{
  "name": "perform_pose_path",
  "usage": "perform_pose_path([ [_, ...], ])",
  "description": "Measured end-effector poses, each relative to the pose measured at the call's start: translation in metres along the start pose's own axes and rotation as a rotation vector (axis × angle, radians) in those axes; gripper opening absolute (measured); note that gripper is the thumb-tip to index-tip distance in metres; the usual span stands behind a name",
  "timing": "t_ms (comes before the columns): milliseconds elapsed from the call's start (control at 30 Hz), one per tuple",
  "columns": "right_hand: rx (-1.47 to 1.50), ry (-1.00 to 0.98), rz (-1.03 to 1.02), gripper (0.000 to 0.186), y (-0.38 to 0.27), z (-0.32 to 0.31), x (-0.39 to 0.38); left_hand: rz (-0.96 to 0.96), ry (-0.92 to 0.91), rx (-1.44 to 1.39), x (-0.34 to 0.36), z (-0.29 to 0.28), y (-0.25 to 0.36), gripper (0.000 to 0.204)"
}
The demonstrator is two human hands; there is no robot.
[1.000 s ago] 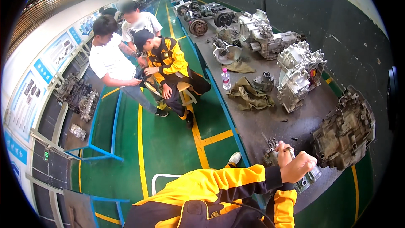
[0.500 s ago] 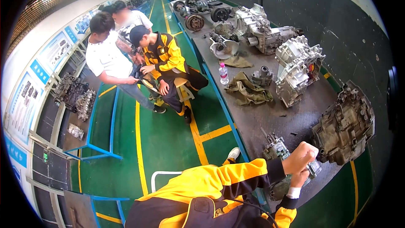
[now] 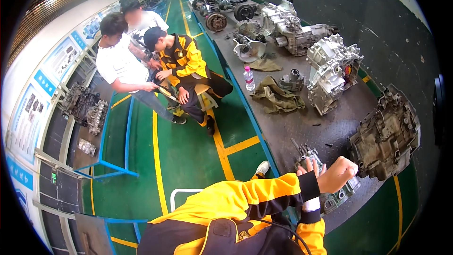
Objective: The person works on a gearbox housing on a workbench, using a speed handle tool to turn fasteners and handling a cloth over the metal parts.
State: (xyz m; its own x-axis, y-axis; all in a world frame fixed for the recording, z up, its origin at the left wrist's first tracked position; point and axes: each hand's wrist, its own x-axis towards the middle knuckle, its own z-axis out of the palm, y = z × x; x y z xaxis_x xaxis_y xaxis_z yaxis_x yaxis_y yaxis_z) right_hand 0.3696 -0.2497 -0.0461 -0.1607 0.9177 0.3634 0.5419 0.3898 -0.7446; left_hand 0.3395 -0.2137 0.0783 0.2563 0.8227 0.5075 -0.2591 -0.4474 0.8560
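My left hand [image 3: 337,175] is closed in a fist above the near end of the workbench. Whatever it may hold is hidden inside the fingers. Behind my left forearm, my right hand [image 3: 307,166] shows spread fingers and a white band at the wrist; part of its palm is covered by the sleeve. Under both hands lies a small grey metal gearbox assembly [image 3: 340,197], partly hidden by them. Just right of the left fist stands a large, dirty transmission housing [image 3: 387,134].
The metal workbench [image 3: 283,130] also bears a silver gearbox case [image 3: 332,71], a longer transmission [image 3: 295,28], an olive cloth [image 3: 278,97] and a pink-capped bottle [image 3: 249,79]. Several people, one seated in a yellow-black jacket [image 3: 188,61], are gathered left of the bench.
My hands have come apart from each other. The right one has moved left behind my left forearm and spread its fingers. My left fist has stayed nearly in place.
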Motion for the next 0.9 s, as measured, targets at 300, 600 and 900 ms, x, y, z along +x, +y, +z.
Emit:
perform_pose_path([
  [300, 0.172, -0.147, 0.363, 0.028, 0.017, -0.016, 0.058, -0.031, -0.068, -0.036, -0.011, 0.005, 0.003, 0.051],
  [600, 0.293, 0.426, 0.357, 0.023, 0.072, -0.043, -0.009, -0.127, 0.058, -0.115, 0.009, -0.022, -0.007, 0.049],
  [900, 0.123, -0.027, 0.045, 0.018, -0.008, -0.059, -0.04, -0.241, 0.025, -0.284, 0.015, -0.009, -0.018, 0.046],
])
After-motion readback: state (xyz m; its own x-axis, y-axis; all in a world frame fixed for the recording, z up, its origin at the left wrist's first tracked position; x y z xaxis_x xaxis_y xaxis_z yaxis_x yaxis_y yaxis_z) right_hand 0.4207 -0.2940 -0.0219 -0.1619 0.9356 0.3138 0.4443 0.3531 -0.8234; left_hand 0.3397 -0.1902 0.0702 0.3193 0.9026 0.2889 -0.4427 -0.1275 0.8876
